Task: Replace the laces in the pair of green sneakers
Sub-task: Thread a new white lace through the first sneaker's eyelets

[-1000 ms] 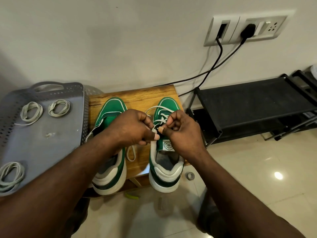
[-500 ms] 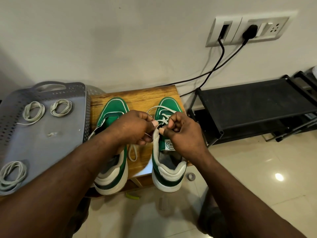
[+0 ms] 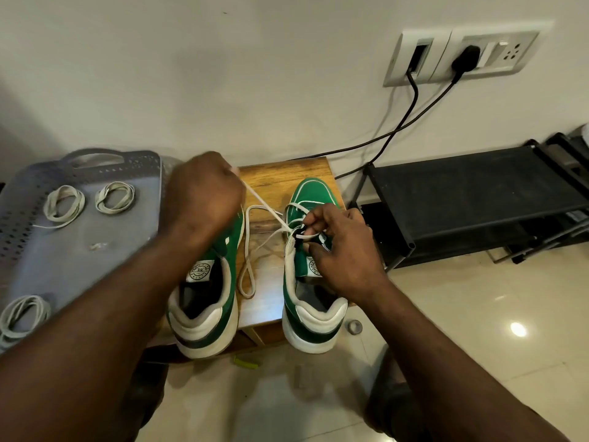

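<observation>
1. While the left hand [image 3: 204,193], blurred in the head view, is raised above the toe of the left green-and-white sneaker [image 3: 207,320], its curled fingers pinch one end of a flat white lace [image 3: 264,204], which runs taut and slants down to the right.
2. That lace leads to the upper eyelets of the right green-and-white sneaker [image 3: 314,196], where the right hand [image 3: 344,253] curls its fingers over the tongue and pinches a strand of it.
3. The two hands are apart, the left higher and nearer the wall than the right.
4. A slack loop of the lace lies on the small wooden table [image 3: 287,173] between the two sneakers.
5. Both sneakers stand upright side by side on the table, toes toward the wall and heels at its near edge.
6. Just left of the table, a grey perforated plastic tray [image 3: 79,250] holds three coiled off-white laces [image 3: 63,202], two near its far edge and one at its near left corner.
7. Right of the table stands a low black metal shoe rack [image 3: 462,193], and two black cables [image 3: 411,103] hang from a white wall socket panel [image 3: 462,55].
8. On the glossy cream tiled floor [image 3: 478,314], a small grey roll of tape [image 3: 354,327] lies just beside the right sneaker's heel.
</observation>
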`<state>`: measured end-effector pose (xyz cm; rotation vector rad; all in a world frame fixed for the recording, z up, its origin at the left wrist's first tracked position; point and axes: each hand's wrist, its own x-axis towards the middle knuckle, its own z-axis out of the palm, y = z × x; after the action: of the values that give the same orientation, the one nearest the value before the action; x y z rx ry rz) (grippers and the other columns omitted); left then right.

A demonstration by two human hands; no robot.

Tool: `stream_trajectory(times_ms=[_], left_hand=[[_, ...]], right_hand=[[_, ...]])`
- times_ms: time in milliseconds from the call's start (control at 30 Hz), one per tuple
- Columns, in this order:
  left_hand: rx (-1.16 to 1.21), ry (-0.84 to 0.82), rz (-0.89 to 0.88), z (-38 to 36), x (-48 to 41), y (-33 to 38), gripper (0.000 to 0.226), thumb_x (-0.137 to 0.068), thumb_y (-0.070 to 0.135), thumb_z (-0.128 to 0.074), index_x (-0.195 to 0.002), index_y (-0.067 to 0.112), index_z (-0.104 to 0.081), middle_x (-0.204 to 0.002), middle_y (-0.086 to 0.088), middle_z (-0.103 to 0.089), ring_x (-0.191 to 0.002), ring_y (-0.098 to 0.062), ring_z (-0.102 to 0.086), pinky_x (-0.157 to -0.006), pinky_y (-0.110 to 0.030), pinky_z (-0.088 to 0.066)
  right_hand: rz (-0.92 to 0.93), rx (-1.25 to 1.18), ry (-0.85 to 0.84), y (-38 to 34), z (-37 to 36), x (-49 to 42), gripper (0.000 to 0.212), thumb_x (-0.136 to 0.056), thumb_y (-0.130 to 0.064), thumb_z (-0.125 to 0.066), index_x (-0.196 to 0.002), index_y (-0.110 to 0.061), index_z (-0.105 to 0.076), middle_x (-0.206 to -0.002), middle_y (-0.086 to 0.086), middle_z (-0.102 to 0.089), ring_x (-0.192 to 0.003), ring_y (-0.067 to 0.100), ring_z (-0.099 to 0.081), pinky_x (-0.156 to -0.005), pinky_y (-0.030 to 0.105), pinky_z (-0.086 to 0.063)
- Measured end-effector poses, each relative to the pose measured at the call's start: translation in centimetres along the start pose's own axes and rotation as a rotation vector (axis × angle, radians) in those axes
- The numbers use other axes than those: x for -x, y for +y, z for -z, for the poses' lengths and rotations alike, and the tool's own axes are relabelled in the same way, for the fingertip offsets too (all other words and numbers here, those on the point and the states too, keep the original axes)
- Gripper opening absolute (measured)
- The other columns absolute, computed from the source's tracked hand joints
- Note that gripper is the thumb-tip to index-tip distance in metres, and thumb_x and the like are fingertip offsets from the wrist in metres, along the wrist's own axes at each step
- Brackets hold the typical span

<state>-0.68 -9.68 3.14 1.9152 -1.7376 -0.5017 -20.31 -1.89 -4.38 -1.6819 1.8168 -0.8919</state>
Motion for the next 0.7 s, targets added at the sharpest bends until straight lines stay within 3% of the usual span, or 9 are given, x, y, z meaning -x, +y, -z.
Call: stream_trajectory(times_ms=[67,133,200,267,333,400,533,600,700], left_hand=[[-0.205,0.075,0.042,1.7,-1.4,-1.3,0.027,-0.094,0.023,-0.055,-0.11,0.011,-0.074,-0.108,-0.021,-0.072,-0.099,-0.045,-0.067,-0.082,-0.043,-0.056],[-0.363,0.035,0.038,2.1,-1.6,-2.2,0.028,-0.09,0.02,-0.058,-0.11,0.008,-0.074,-0.111,-0.023,-0.069,-0.1,-0.047,-0.064,-0.08,-0.044,-0.053],[-0.425,-0.001,-0.105,1.3,-0.9,-2.2,0.032,-0.088,0.02,-0.062,-0.118,0.016,-0.073,-0.124,-0.016,-0.064,-0.111,-0.045,-0.059,-0.089,-0.05,-0.052],[-0.412,-0.082,-0.363,0.1,0.2,-1.5,0.036,-0.093,0.027,-0.064,-0.128,0.032,-0.066,-0.138,-0.001,-0.06,-0.125,-0.036,-0.048,-0.099,-0.052,-0.045],[-0.361,-0.259,-0.542,-1.2,1.2,-0.2,0.029,-0.1,0.04,-0.059,-0.128,0.04,-0.066,-0.137,0.014,-0.062,-0.13,-0.025,-0.04,-0.102,-0.051,-0.036],[-0.382,-0.42,-0.529,-2.8,2.3,0.3,0.027,-0.104,0.047,-0.053,-0.126,0.041,-0.067,-0.129,0.016,-0.064,-0.129,-0.019,-0.037,-0.104,-0.051,-0.029],[-0.389,-0.376,-0.505,-3.3,2.0,0.2,0.014,-0.104,0.041,-0.057,-0.108,0.036,-0.071,-0.114,0.011,-0.069,-0.123,-0.02,-0.048,-0.108,-0.05,-0.03],[-0.021,-0.346,-0.359,-2.1,1.2,0.6,0.016,-0.104,0.031,-0.06,-0.093,0.03,-0.071,-0.106,0.009,-0.074,-0.114,-0.021,-0.062,-0.103,-0.045,-0.044],[1.108,-0.371,0.102,0.8,0.4,1.3,0.026,-0.109,0.016,-0.047,-0.088,0.013,-0.062,-0.095,-0.006,-0.078,-0.095,-0.024,-0.075,-0.091,-0.044,-0.058]], right_hand=[[0.003,0.008,0.0,-0.1,0.0,0.0,0.045,-0.087,-0.012,-0.08,-0.105,-0.046,-0.056,-0.089,-0.026,-0.064,-0.109,0.004,-0.046,-0.099,0.051,-0.047],[0.005,0.0,-0.004,-0.1,0.0,-0.1,0.045,-0.087,-0.011,-0.078,-0.105,-0.046,-0.056,-0.089,-0.025,-0.065,-0.109,0.005,-0.048,-0.1,0.051,-0.047],[0.009,-0.006,-0.002,0.0,-0.2,-0.2,0.045,-0.088,-0.011,-0.078,-0.106,-0.046,-0.056,-0.09,-0.024,-0.065,-0.108,0.004,-0.049,-0.1,0.051,-0.048],[0.014,-0.008,0.002,0.0,-0.3,-0.2,0.047,-0.088,-0.01,-0.077,-0.106,-0.047,-0.056,-0.089,-0.025,-0.065,-0.107,0.004,-0.048,-0.1,0.051,-0.049],[0.019,-0.006,0.005,0.0,-0.4,-0.3,0.048,-0.088,-0.009,-0.077,-0.106,-0.047,-0.056,-0.088,-0.025,-0.065,-0.106,0.006,-0.049,-0.099,0.051,-0.049],[0.022,0.002,0.01,0.2,-0.4,-0.3,0.048,-0.088,-0.009,-0.077,-0.107,-0.047,-0.055,-0.088,-0.025,-0.064,-0.106,0.007,-0.05,-0.099,0.051,-0.049],[0.019,-0.009,0.016,0.4,-0.4,-0.2,0.047,-0.087,-0.009,-0.078,-0.11,-0.045,-0.057,-0.089,-0.026,-0.064,-0.108,0.007,-0.05,-0.102,0.052,-0.048],[0.015,-0.01,0.007,0.3,-0.3,-0.2,0.048,-0.087,-0.01,-0.078,-0.111,-0.045,-0.057,-0.09,-0.027,-0.064,-0.109,0.006,-0.048,-0.102,0.052,-0.048],[0.021,-0.003,0.003,0.3,-0.2,-0.2,0.048,-0.088,-0.009,-0.077,-0.113,-0.046,-0.057,-0.09,-0.027,-0.064,-0.109,0.007,-0.048,-0.099,0.05,-0.048]])
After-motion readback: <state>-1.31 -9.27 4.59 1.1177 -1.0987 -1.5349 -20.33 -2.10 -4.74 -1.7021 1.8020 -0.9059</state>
